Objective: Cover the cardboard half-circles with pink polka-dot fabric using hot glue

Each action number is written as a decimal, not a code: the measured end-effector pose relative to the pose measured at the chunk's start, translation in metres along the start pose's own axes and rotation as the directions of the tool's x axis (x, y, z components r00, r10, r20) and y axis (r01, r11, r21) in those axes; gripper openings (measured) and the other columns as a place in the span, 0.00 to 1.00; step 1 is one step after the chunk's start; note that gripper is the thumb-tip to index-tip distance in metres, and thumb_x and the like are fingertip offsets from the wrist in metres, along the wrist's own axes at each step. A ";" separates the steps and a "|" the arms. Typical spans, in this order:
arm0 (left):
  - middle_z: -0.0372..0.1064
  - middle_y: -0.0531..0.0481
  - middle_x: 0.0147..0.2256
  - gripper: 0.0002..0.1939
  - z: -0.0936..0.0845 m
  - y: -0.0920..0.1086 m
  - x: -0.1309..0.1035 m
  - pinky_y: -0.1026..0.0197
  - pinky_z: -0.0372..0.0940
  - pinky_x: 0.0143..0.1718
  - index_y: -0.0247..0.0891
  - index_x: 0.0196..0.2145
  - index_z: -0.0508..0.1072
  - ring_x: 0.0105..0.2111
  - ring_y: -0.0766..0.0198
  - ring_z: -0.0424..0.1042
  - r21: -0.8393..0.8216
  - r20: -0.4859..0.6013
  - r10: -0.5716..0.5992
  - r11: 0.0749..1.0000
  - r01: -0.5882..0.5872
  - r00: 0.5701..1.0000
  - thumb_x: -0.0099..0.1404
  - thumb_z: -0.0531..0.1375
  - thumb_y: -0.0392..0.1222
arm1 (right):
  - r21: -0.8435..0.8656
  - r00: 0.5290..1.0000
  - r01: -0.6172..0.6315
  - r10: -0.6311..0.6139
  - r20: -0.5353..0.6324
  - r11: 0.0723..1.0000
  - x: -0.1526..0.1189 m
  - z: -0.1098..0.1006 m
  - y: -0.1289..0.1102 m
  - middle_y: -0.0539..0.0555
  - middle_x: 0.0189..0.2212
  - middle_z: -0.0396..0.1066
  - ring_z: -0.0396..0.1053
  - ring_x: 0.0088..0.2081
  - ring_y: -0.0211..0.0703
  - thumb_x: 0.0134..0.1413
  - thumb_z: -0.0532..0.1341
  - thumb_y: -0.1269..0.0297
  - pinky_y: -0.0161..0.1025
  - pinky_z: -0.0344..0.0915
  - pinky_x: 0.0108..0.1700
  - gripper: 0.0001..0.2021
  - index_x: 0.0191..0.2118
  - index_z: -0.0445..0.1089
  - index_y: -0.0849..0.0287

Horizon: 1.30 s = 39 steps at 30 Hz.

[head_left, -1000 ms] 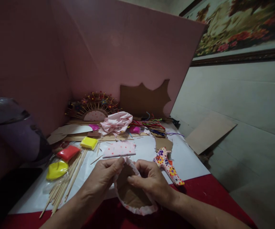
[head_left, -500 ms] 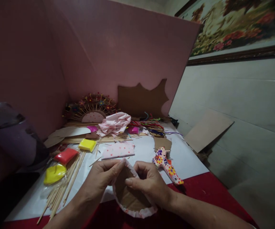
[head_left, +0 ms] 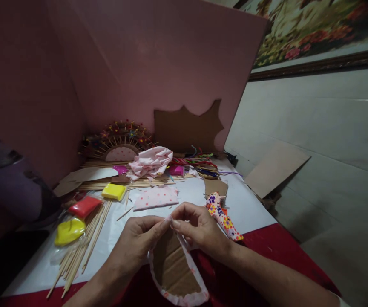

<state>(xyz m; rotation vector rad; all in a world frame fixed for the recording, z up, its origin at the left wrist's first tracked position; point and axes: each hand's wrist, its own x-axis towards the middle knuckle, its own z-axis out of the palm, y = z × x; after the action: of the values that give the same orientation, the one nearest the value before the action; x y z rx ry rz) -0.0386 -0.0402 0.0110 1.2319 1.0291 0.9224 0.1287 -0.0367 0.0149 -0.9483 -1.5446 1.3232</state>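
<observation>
Head view: left hand (head_left: 141,238) and right hand (head_left: 199,228) both pinch the top end of a fabric-edged cardboard piece (head_left: 174,268), held at the near side of the counter (head_left: 273,245). Fingertip contact unclear. Dotted fabric piece (head_left: 156,198) lies beyond; flower-patterned item (head_left: 227,221) beside right hand.

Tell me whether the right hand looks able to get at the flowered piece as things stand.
Probably yes: the flowered piece lies just beyond the right hand, with nothing seen between, though that hand would likely have to release the cloth-edged cardboard first.
</observation>
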 end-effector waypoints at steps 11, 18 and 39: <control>0.57 0.57 0.15 0.20 0.004 -0.005 0.002 0.67 0.45 0.19 0.34 0.17 0.70 0.17 0.72 0.50 -0.110 -0.029 -0.065 0.992 0.062 0.997 0.48 0.66 0.56 | -0.022 0.996 0.072 -0.073 -0.054 0.997 -0.002 0.005 0.007 0.48 0.23 0.63 0.59 0.27 0.35 0.48 0.63 0.63 0.34 0.57 0.30 0.08 0.26 0.67 0.61; 0.51 0.60 0.13 0.22 0.000 -0.012 0.004 0.68 0.41 0.17 0.35 0.17 0.64 0.14 0.74 0.47 -0.258 0.020 -0.291 0.923 0.286 0.957 0.48 0.65 0.57 | -0.126 0.985 0.164 -0.169 -0.023 0.978 -0.006 0.007 0.006 0.49 0.26 0.65 0.61 0.29 0.36 0.50 0.61 0.67 0.34 0.59 0.32 0.04 0.27 0.69 0.61; 0.62 0.56 0.16 0.17 0.002 -0.016 0.011 0.67 0.53 0.19 0.35 0.21 0.69 0.15 0.72 0.58 -0.400 0.068 -0.278 0.872 0.282 0.958 0.47 0.68 0.50 | -0.314 0.986 0.023 -0.074 -0.152 0.949 0.019 -0.041 0.002 0.50 0.29 0.68 0.64 0.29 0.38 0.51 0.60 0.57 0.35 0.60 0.31 0.13 0.40 0.69 0.60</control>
<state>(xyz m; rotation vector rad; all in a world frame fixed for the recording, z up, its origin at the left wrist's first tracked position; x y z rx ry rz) -0.0337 -0.0325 -0.0064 0.7143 0.9203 0.8475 0.1611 -0.0056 0.0183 -1.1748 -1.6665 0.9561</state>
